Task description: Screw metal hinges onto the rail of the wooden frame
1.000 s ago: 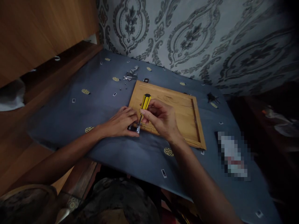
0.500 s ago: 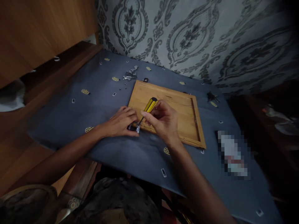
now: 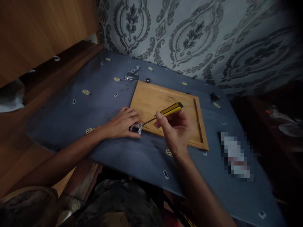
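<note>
A wooden panel door point(image 3: 184, 94) lies flat on a blue-grey cloth point(image 3: 94, 94). My left hand point(image 3: 121, 123) rests at the panel's near left corner, its fingers closed on a small metal hinge point(image 3: 136, 128). My right hand point(image 3: 176, 129) grips a yellow-and-black screwdriver point(image 3: 169, 110). The tool lies tilted low, its tip pointing left at the hinge and its handle reaching out to the right over the panel.
A small heap of metal fittings and screws point(image 3: 132, 75) lies beyond the panel's far left corner. A dark object point(image 3: 215, 98) sits past the right edge. A blurred-out item point(image 3: 235, 156) lies at the right. Patterned wallpaper point(image 3: 201, 34) rises behind, a wooden cabinet point(image 3: 35, 28) at left.
My right hand has slid rightward and tipped the screwdriver from near upright to almost flat, with its tip still at the hinge. My left hand has stayed put.
</note>
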Demonstrator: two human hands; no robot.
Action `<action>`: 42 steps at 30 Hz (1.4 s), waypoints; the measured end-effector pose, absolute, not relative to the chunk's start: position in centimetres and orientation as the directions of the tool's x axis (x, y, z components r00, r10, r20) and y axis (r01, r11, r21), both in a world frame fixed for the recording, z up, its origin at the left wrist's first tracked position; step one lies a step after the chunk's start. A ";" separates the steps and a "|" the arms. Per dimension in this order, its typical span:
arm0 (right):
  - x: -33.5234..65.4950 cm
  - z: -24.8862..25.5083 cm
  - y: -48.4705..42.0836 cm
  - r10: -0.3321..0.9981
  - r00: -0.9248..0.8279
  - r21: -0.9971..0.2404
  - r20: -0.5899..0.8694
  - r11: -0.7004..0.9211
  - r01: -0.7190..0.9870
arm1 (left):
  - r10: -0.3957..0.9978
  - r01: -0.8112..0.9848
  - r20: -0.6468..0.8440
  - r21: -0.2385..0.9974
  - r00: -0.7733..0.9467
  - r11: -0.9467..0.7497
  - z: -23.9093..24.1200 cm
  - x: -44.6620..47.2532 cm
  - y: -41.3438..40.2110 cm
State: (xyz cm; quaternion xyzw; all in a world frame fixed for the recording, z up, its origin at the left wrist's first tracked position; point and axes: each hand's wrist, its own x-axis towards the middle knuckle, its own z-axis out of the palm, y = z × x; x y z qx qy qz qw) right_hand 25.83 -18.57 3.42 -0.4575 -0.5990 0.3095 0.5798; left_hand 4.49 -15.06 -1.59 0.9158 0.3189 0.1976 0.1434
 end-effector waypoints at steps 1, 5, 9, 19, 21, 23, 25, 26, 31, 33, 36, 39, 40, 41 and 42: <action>25.9 3.1 -18.5 0.915 0.077 -0.908 0.397 0.379 0.176 | 0.640 0.529 0.270 0.383 0.720 -0.757 -1.6 4.5 -15.1; 25.7 1.9 -18.4 0.923 0.069 -0.917 0.380 0.365 0.160 | 0.635 0.533 0.271 0.365 0.723 -0.763 -1.5 4.5 -15.1; 25.5 1.7 -18.3 0.921 0.078 -0.919 0.381 0.369 0.134 | 0.637 0.528 0.274 0.380 0.720 -0.760 -1.5 4.4 -15.1; 25.8 1.5 -18.2 0.916 0.075 -0.911 0.395 0.380 0.159 | 0.637 0.524 0.269 0.388 0.722 -0.758 -1.2 4.5 -15.2; 25.8 1.5 -18.2 0.917 0.060 -0.910 0.394 0.381 0.164 | 0.634 0.522 0.273 0.385 0.724 -0.761 -1.3 4.5 -15.2; 25.9 1.7 -18.1 0.925 0.031 -0.915 0.378 0.369 0.165 | 0.634 0.524 0.274 0.381 0.723 -0.762 -1.4 4.5 -15.1; 26.1 2.2 -18.1 0.940 -0.026 -0.927 0.339 0.339 0.160 | 0.637 0.528 0.268 0.380 0.723 -0.760 -1.5 4.5 -15.1; 26.3 2.5 -18.1 0.945 -0.066 -0.932 0.319 0.326 0.160 | 0.639 0.531 0.265 0.380 0.722 -0.757 -1.5 4.5 -15.1; 27.3 3.6 -17.9 0.912 -0.285 -0.924 0.293 0.347 0.159 | 0.642 0.532 0.265 0.385 0.720 -0.755 -1.6 4.5 -15.1; 27.4 3.5 -17.8 0.904 -0.299 -0.915 0.307 0.367 0.170 | 0.638 0.526 0.271 0.385 0.721 -0.758 -1.7 4.5 -15.1; 27.0 3.0 -17.7 0.912 -0.215 -0.875 0.350 0.400 0.271 | 0.635 0.525 0.280 0.378 0.720 -0.762 -1.7 4.5 -15.1; 26.2 2.3 -17.9 0.911 -0.113 -0.837 0.396 0.409 0.364 | 0.635 0.524 0.289 0.378 0.716 -0.763 -1.8 4.5 -15.0; 26.0 2.1 -18.0 0.907 -0.077 -0.833 0.414 0.412 0.369 | 0.636 0.524 0.291 0.379 0.715 -0.763 -1.8 4.5 -15.0; 25.8 2.0 -18.1 0.903 -0.036 -0.837 0.428 0.411 0.362 | 0.634 0.522 0.293 0.379 0.715 -0.764 -1.7 4.5 -15.0; 25.7 2.0 -18.2 0.899 0.011 -0.845 0.438 0.407 0.346 | 0.631 0.518 0.295 0.380 0.717 -0.766 -1.7 4.5 -15.0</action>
